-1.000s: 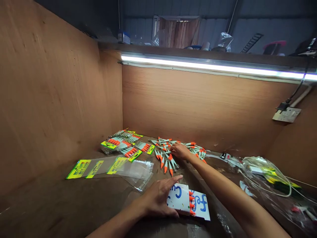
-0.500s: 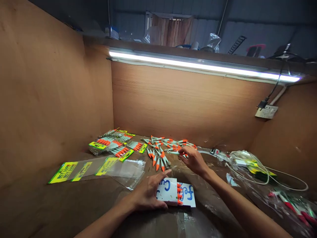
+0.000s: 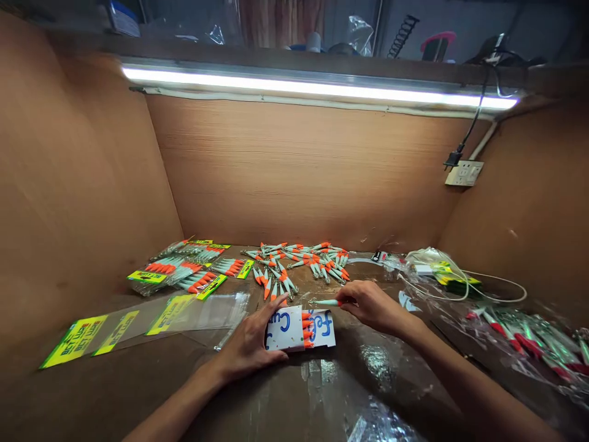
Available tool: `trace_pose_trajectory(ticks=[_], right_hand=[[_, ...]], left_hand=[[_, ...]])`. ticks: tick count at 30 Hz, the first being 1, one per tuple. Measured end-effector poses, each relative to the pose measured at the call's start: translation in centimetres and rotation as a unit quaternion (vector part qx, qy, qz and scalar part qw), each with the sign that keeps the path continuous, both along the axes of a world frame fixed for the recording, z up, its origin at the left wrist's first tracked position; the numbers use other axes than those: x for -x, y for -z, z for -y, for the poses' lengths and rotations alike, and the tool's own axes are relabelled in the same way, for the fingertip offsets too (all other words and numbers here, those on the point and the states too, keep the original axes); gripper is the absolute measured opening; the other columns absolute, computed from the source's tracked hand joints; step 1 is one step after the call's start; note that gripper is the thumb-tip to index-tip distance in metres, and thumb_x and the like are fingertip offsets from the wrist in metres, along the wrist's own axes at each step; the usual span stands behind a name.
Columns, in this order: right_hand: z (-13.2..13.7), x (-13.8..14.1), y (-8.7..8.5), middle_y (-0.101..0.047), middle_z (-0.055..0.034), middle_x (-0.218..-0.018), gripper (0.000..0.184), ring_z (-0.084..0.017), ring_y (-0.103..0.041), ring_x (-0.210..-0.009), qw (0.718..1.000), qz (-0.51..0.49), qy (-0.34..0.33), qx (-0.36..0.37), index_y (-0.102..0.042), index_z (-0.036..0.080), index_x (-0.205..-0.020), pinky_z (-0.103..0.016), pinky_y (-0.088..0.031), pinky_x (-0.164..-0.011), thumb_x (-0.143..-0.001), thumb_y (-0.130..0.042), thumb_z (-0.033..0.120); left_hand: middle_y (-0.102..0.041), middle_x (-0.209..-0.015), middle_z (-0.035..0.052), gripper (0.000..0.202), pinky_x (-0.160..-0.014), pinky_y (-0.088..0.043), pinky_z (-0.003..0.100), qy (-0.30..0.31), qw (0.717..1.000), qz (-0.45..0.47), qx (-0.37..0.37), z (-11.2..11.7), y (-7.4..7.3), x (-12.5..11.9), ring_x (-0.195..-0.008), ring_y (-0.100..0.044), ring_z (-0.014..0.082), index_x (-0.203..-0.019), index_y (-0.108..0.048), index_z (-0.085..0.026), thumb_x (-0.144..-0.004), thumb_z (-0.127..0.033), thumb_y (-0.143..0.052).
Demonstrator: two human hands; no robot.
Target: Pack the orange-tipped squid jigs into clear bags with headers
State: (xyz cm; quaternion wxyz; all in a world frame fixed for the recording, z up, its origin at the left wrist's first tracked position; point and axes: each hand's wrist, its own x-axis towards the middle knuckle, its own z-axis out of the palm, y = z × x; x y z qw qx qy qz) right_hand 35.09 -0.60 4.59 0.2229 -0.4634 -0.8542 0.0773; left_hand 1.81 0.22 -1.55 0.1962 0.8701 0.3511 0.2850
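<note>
My left hand (image 3: 251, 344) lies on a white card (image 3: 300, 330) with blue handwriting, fingers curled over its left edge, holding it on the table. Several orange tips poke out across the card's middle. My right hand (image 3: 370, 305) pinches one pale green lure with an orange tip (image 3: 326, 302) just above the card's top right corner. Behind them a loose heap of the same orange-tipped lures (image 3: 299, 261) is spread on the table.
Packed bags with yellow labels (image 3: 184, 270) lie at the back left, and flat empty bags (image 3: 138, 316) lie nearer on the left. A white cable and plastic wrap (image 3: 453, 276) with red-tipped lures (image 3: 519, 337) sit on the right. Wooden walls enclose the table.
My right hand has drawn back from the lure heap toward the card, carrying one lure. My left hand stays on the card. The camera has tilted down and turned right.
</note>
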Motion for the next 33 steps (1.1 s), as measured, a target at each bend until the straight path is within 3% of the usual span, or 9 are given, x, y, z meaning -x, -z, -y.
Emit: trace_pose_trajectory(ticks=[15, 20, 26, 28, 30, 33], right_hand=[[0.8, 2.0, -0.1, -0.073, -0.0034, -0.082, 0.018, -0.017, -0.065, -0.075, 1.0, 0.015, -0.028, 0.0, -0.074, 0.022, -0.089, -0.026, -0.044, -0.069, -0.091, -0.057, 0.016], [0.8, 3.3, 0.9, -0.072, -0.0035, -0.084, 0.013, -0.018, -0.064, -0.079, 0.999, 0.016, -0.018, -0.033, -0.073, 0.022, -0.089, -0.027, -0.045, -0.072, -0.093, -0.061, 0.023], [0.5, 5.0, 2.8, -0.069, -0.0077, -0.083, 0.022, -0.024, -0.058, -0.087, 0.99, 0.09, -0.001, -0.106, -0.072, 0.021, -0.081, -0.034, -0.046, -0.076, -0.094, -0.061, 0.034], [0.5, 5.1, 3.1, -0.07, -0.0076, -0.09, 0.02, -0.024, -0.058, -0.092, 0.993, 0.076, -0.016, -0.091, -0.074, 0.022, -0.088, -0.036, -0.047, -0.081, -0.096, -0.058, 0.031], [0.9, 5.4, 3.4, -0.07, -0.0079, -0.107, 0.021, -0.024, -0.057, -0.102, 0.997, 0.031, -0.023, -0.074, -0.072, 0.024, -0.106, -0.038, -0.047, -0.091, -0.098, -0.054, 0.028], [1.9, 6.2, 3.9, -0.058, -0.0096, -0.137, 0.048, -0.025, -0.051, -0.123, 0.997, -0.035, -0.062, -0.026, -0.048, 0.023, -0.142, -0.042, -0.042, -0.105, -0.097, -0.055, 0.036]], left_hand=[[-0.045, -0.151, 0.0074, 0.112, -0.108, -0.042, 0.045, 0.006, 1.0, 0.001, 0.0, 0.3, -0.5, -0.2, -0.13, -0.051, 0.032, -0.153, -0.019, -0.035, -0.064, -0.026, -0.086], [-0.055, -0.14, 0.0057, 0.113, -0.102, -0.047, 0.04, 0.009, 1.0, 0.007, 0.024, 1.0, -1.1, -0.9, -0.118, -0.059, 0.0286, -0.153, -0.021, -0.035, -0.062, -0.024, -0.086], [-0.057, -0.138, 0.0059, 0.113, -0.101, -0.047, 0.041, 0.033, 0.999, -0.01, 0.022, 1.8, -1.2, -1.7, -0.119, -0.059, 0.03, -0.154, -0.019, -0.034, -0.063, -0.031, -0.086], [-0.059, -0.135, 0.0057, 0.114, -0.1, -0.047, 0.041, 0.037, 0.999, -0.017, 0.028, 1.8, -0.9, -1.7, -0.118, -0.06, 0.0305, -0.154, -0.019, -0.035, -0.063, -0.035, -0.087], [-0.059, -0.136, 0.007, 0.114, -0.1, -0.047, 0.041, 0.047, 0.998, -0.018, 0.03, 1.6, -0.4, -1.7, -0.119, -0.059, 0.0313, -0.155, -0.019, -0.034, -0.064, -0.04, -0.087], [-0.052, -0.144, 0.0122, 0.115, -0.104, -0.044, 0.043, 0.075, 0.997, -0.007, 0.021, 1.4, 0.4, -1.7, -0.126, -0.055, 0.0334, -0.156, -0.014, -0.03, -0.067, -0.046, -0.085]])
